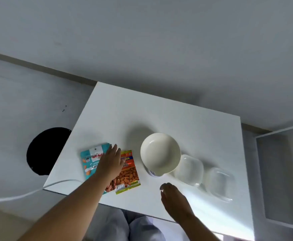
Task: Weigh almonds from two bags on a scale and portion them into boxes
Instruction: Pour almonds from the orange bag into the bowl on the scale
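Two almond bags lie flat side by side on the white table (177, 112): a teal bag (88, 159) on the left and an orange-and-yellow bag (129, 174) with a clear window showing almonds. My left hand (110, 164) hovers flat over both bags, fingers spread, holding nothing. A cream bowl (160, 153) stands on a small white scale (153, 173), mostly hidden beneath it. Right of the bowl are two clear plastic boxes, one nearer the bowl (189, 169) and one further right (220, 183). My right hand (174, 197) is open above the table's front part, below the scale.
A round black object (45, 152) sits on the floor left of the table. A white cable (20, 193) runs from the left toward the table's front corner. A white shelf frame (281, 171) stands at the right. My light trousers (128, 226) show below the table edge.
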{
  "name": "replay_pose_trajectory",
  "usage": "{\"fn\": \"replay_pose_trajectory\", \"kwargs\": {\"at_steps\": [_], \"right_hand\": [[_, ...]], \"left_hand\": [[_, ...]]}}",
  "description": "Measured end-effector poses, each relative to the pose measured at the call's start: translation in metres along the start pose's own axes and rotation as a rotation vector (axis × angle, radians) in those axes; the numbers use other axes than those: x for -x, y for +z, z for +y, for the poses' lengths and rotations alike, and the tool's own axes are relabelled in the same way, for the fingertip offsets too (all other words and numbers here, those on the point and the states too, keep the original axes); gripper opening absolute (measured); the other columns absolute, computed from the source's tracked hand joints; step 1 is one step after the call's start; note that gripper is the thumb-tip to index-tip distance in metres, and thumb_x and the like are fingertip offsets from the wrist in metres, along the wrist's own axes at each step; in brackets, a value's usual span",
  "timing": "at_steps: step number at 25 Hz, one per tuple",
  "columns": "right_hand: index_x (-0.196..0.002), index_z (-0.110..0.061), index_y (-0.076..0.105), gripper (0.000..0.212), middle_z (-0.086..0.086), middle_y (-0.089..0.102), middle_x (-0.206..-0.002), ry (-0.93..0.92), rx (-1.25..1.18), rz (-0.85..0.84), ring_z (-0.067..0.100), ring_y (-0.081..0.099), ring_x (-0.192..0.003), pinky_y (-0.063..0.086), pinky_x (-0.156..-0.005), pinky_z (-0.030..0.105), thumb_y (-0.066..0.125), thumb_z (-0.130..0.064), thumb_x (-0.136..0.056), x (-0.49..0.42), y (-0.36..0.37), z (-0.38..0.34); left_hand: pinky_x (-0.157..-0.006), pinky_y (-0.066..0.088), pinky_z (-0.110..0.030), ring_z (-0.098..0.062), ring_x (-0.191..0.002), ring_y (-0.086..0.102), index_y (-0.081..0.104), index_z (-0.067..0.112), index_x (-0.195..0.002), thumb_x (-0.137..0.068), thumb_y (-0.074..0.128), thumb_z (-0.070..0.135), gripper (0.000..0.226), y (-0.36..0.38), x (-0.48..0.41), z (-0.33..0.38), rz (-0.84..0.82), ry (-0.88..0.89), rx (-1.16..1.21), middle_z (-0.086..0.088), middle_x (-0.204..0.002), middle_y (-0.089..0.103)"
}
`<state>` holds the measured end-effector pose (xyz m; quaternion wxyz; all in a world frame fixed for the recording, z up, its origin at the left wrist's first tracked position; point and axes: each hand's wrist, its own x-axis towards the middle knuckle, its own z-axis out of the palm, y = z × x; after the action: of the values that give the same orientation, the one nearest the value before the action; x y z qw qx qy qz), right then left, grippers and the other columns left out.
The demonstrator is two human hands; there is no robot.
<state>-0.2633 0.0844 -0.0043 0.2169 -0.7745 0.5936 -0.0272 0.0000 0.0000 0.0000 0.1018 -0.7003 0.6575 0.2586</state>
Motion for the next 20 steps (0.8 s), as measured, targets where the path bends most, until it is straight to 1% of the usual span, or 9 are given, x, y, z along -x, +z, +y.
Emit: {"fn": "replay_pose_trajectory", "kwargs": {"at_steps": [2, 4, 7, 9, 11, 13, 14, 17, 20], "right_hand": [[-0.131, -0.018, 0.047, 0.037, -0.002, 0.056, -0.124, 0.071, -0.086, -0.039, 0.018, 0.056, -0.115, 0.048, -0.091, 0.029, 0.040, -0.026, -0.096, 0.001, 0.029, 0.003], [-0.141, -0.017, 0.037, 0.048, 0.003, 0.055, -0.125, 0.081, -0.064, 0.061, 0.021, 0.056, -0.113, 0.049, -0.091, 0.032, 0.043, -0.027, -0.095, -0.006, 0.058, 0.010], [-0.141, -0.014, 0.039, 0.052, 0.005, 0.060, -0.107, 0.102, -0.024, 0.148, 0.023, 0.063, -0.090, 0.055, -0.074, 0.032, 0.043, -0.030, -0.092, -0.017, 0.096, 0.024], [-0.135, -0.011, 0.046, 0.052, 0.004, 0.060, -0.091, 0.077, 0.084, 0.255, 0.022, 0.061, -0.075, 0.052, -0.060, 0.030, 0.040, -0.032, -0.088, -0.020, 0.114, 0.028], [-0.134, -0.011, 0.051, 0.052, 0.004, 0.058, -0.085, 0.108, 0.102, 0.289, 0.023, 0.058, -0.069, 0.049, -0.054, 0.030, 0.040, -0.032, -0.087, -0.040, 0.133, 0.044], [-0.134, -0.013, 0.052, 0.053, 0.005, 0.057, -0.082, 0.074, 0.295, 0.620, 0.024, 0.056, -0.065, 0.046, -0.049, 0.031, 0.040, -0.032, -0.086, 0.012, 0.190, 0.043], [-0.134, -0.014, 0.051, 0.053, 0.005, 0.057, -0.080, 0.063, 0.215, 0.562, 0.024, 0.056, -0.064, 0.045, -0.048, 0.030, 0.040, -0.033, -0.085, -0.003, 0.182, 0.046], [-0.134, -0.017, 0.052, 0.052, 0.006, 0.059, -0.080, 0.012, 0.242, 0.662, 0.027, 0.058, -0.064, 0.043, -0.046, 0.030, 0.042, -0.035, -0.086, 0.009, 0.151, 0.032], [-0.133, -0.017, 0.052, 0.049, 0.009, 0.061, -0.083, 0.011, 0.232, 0.610, 0.031, 0.060, -0.067, 0.042, -0.048, 0.030, 0.051, -0.033, -0.087, -0.024, 0.147, 0.040]], "left_hand": [[-0.120, 0.019, -0.046, -0.029, -0.150, 0.002, 0.017, 0.011, -0.153, -0.102, 0.028, 0.041, 0.060, 0.041, -0.008, 0.001, 0.052, -0.033, 0.024, -0.009, -0.163, 0.006], [-0.117, 0.027, -0.050, -0.033, -0.149, 0.012, 0.021, 0.009, -0.152, -0.100, 0.031, 0.040, 0.061, 0.078, -0.016, 0.003, 0.143, -0.041, 0.005, -0.012, -0.162, 0.013], [-0.110, 0.035, -0.056, -0.036, -0.141, 0.033, 0.033, 0.004, -0.147, -0.096, 0.023, 0.044, 0.066, 0.122, -0.029, 0.004, 0.255, 0.011, -0.021, -0.016, -0.155, 0.032], [-0.114, 0.027, -0.056, -0.033, -0.144, 0.029, 0.029, 0.005, -0.149, -0.097, 0.019, 0.045, 0.066, 0.142, -0.033, 0.007, 0.413, 0.026, -0.039, -0.015, -0.157, 0.028], [-0.117, 0.021, -0.053, -0.031, -0.145, 0.026, 0.029, 0.005, -0.149, -0.097, 0.016, 0.045, 0.066, 0.155, -0.049, 0.003, 0.474, 0.004, -0.009, -0.013, -0.158, 0.026], [-0.118, 0.019, -0.052, -0.029, -0.145, 0.027, 0.030, 0.007, -0.149, -0.095, 0.011, 0.046, 0.069, 0.214, -0.016, 0.000, 0.746, 0.092, -0.126, -0.011, -0.157, 0.029], [-0.119, 0.017, -0.050, -0.027, -0.146, 0.026, 0.029, 0.008, -0.149, -0.095, 0.009, 0.047, 0.070, 0.200, -0.025, 0.000, 0.702, 0.066, -0.073, -0.010, -0.157, 0.029], [-0.120, 0.011, -0.048, -0.024, -0.148, 0.019, 0.026, 0.013, -0.150, -0.100, 0.018, 0.044, 0.060, 0.171, -0.008, 0.004, 0.776, 0.104, -0.010, -0.007, -0.159, 0.025], [-0.119, 0.013, -0.050, -0.026, -0.145, 0.027, 0.039, 0.011, -0.145, -0.102, 0.027, 0.037, 0.051, 0.164, -0.029, 0.005, 0.738, 0.102, 0.099, -0.008, -0.154, 0.036]]}}
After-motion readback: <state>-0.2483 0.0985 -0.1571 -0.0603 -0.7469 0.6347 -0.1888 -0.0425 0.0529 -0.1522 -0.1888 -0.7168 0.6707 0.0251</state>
